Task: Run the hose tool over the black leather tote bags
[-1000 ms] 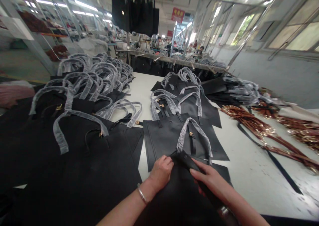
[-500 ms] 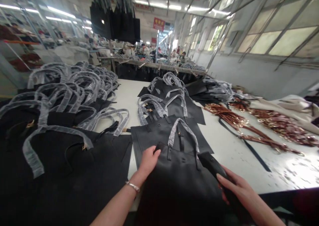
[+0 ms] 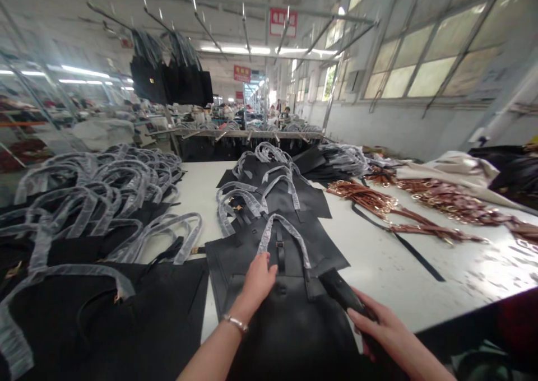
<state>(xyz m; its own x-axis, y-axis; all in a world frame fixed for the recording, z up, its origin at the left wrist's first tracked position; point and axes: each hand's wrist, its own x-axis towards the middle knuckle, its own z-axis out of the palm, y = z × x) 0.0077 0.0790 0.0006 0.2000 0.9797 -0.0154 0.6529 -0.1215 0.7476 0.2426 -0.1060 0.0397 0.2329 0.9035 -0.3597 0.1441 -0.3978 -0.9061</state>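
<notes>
In front of me lies a black leather bag (image 3: 294,330), with a plastic-wrapped handle (image 3: 289,224) arching from its top edge. My left hand (image 3: 257,283), a bracelet at its wrist, is closed at the left foot of that handle. My right hand (image 3: 382,328) grips the folded-over right edge of the bag, thumb on top and the other fingers partly hidden. Under and beyond this bag lies another black bag piece (image 3: 323,252) with a buckled strap (image 3: 280,252). More bag pieces with wrapped handles (image 3: 279,182) overlap farther up the table.
Black bags with wrapped handles (image 3: 96,187) fill the left side. On the right of the white table (image 3: 390,280) lie brown straps with gold hardware (image 3: 365,196), a black strap (image 3: 416,258) and pale cloth (image 3: 451,168). Black bags (image 3: 168,78) hang from a metal rack at the back.
My left hand has moved from the bag's upper left corner to the foot of its handle. My right hand keeps its hold on the right edge. The camera view has tilted up and turned right.
</notes>
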